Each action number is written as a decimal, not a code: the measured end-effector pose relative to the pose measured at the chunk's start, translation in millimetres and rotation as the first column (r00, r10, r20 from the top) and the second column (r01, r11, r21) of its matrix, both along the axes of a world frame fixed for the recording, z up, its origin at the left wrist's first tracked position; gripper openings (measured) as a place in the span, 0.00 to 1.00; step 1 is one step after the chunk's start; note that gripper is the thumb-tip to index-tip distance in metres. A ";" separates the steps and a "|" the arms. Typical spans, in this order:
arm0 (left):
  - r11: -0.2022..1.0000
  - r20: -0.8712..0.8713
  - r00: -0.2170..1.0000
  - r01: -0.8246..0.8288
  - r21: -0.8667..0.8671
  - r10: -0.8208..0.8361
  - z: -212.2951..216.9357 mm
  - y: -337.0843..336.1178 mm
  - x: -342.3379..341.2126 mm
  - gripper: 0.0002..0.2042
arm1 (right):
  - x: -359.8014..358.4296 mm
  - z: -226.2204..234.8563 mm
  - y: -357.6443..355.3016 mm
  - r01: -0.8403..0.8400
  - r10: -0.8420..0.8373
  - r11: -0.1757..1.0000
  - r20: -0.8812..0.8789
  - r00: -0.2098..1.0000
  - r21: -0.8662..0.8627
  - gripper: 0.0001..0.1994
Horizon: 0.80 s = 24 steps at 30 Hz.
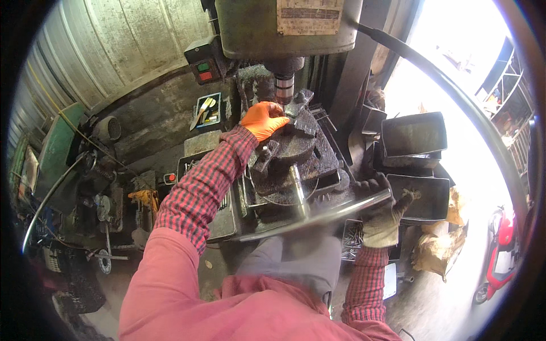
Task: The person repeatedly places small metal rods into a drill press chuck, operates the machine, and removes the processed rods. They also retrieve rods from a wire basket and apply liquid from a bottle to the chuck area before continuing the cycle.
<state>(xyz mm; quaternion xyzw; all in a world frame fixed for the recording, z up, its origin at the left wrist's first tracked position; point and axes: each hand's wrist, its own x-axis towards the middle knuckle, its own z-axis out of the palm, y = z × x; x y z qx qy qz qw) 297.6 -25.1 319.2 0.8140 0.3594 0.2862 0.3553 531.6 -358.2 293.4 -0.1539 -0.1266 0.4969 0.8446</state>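
My left hand (263,121), in an orange glove, reaches under the drill chuck (284,88) of a drill press (287,40). Its fingers are drawn together beside the dark clamping fixture (303,122) on the machine's table; whatever lies between them is too small to make out. Down on the right, my right hand (382,213) wears a dark-palmed, light-cuffed glove and is closed round the end of a long metal bar (335,213). The bar slants across in front of the table and blurs toward its left end. A shorter shiny rod (297,190) meets it.
Dark metal bins (414,135) are stacked right of the table, near a bin of small metal pieces (352,238). A switch box (203,68) with green and red buttons hangs at the machine's left. Beyond my left arm sits a small blue tray (209,111). Torn brown sacks (441,250) lie at right.
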 end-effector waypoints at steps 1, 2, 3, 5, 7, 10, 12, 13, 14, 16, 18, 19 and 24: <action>0.999 0.038 0.999 0.009 -0.036 -0.008 -0.1 0.5 3.4 0.20 | -7.3 10.8 1.4 0.024 -0.020 0.999 0.136 0.991 -0.024 0.52; 0.995 0.062 0.998 0.003 -0.096 0.003 -1.2 -1.2 3.7 0.19 | -24.0 24.5 3.9 0.147 -0.114 0.981 0.240 0.964 -0.123 0.51; 0.999 0.004 1.000 -0.008 0.042 0.008 -0.9 -2.2 1.7 0.18 | -39.1 47.0 4.9 0.048 0.028 0.985 0.428 0.904 -0.167 0.46; 0.995 -0.072 0.997 -0.025 0.095 0.032 0.4 -6.6 -1.0 0.16 | -87.5 86.3 15.4 -0.101 0.384 0.919 0.804 0.455 -0.382 0.32; 0.999 -0.023 0.999 -0.034 0.023 0.034 5.6 -7.5 -0.1 0.14 | -149.5 101.9 32.2 -0.249 0.365 0.859 0.875 -0.317 -0.448 0.18; 0.997 -0.021 0.997 -0.068 0.029 0.069 8.6 -7.9 4.0 0.15 | -210.9 43.0 57.8 -0.346 0.258 0.832 0.854 -0.451 -0.434 0.19; 0.995 0.048 0.994 -0.102 -0.009 0.102 4.9 -9.2 3.2 0.17 | -198.0 -26.0 48.7 -0.216 0.357 0.890 0.908 -0.219 -0.401 0.21; 0.997 0.039 0.997 -0.069 0.018 0.068 3.5 -7.4 1.8 0.18 | -173.1 -52.7 36.1 -0.067 0.475 0.838 0.784 -0.400 -0.542 0.23; 0.998 0.011 0.999 -0.042 0.050 0.042 1.7 -4.7 0.5 0.18 | -145.3 -73.3 20.1 0.001 0.633 0.765 0.751 -0.190 -0.644 0.27; 0.997 0.105 0.994 0.000 -0.081 0.008 -4.6 -2.2 -1.1 0.14 | -87.1 -90.7 -11.1 0.036 0.570 0.765 0.702 0.428 -0.643 0.33; 0.979 0.244 0.969 0.081 -0.187 -0.034 -9.1 1.1 1.7 0.11 | -54.4 -78.2 -34.9 0.179 0.377 0.808 0.726 0.575 -0.561 0.39; 0.986 0.182 0.982 0.084 -0.144 -0.057 -9.5 2.8 0.6 0.10 | -49.7 -64.4 -43.4 0.110 0.330 0.873 0.742 0.583 -0.474 0.41; 0.923 0.292 0.957 0.104 -0.369 0.009 -5.1 0.3 0.1 0.09 | -119.1 -25.9 -30.5 0.136 0.459 0.879 0.888 0.021 -0.457 0.36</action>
